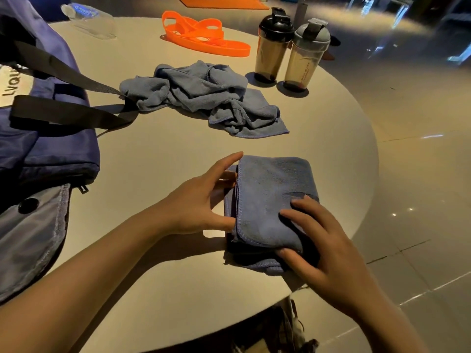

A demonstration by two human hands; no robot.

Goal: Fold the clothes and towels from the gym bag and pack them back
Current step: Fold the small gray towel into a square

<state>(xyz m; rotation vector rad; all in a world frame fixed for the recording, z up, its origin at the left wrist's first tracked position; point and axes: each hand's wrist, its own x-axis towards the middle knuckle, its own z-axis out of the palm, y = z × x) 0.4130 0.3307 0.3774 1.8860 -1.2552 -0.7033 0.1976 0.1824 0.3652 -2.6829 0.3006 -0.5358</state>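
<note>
A folded blue towel [270, 197] lies near the front right edge of the round table [158, 159]. My left hand [201, 200] touches its left edge with spread fingers, thumb at the lower corner. My right hand [323, 248] lies flat on the towel's lower right part, fingers straight, thumb at the front fold. A second blue towel [204, 95] lies crumpled in the middle of the table. The navy gym bag [38, 138] sits at the left with its black straps [68, 110] reaching toward the crumpled towel.
Two shaker bottles [290, 52] stand at the back right. Orange resistance bands [204, 36] lie at the back, a clear plastic bottle [89, 20] on its side at the back left. The table edge runs close to the folded towel on the right.
</note>
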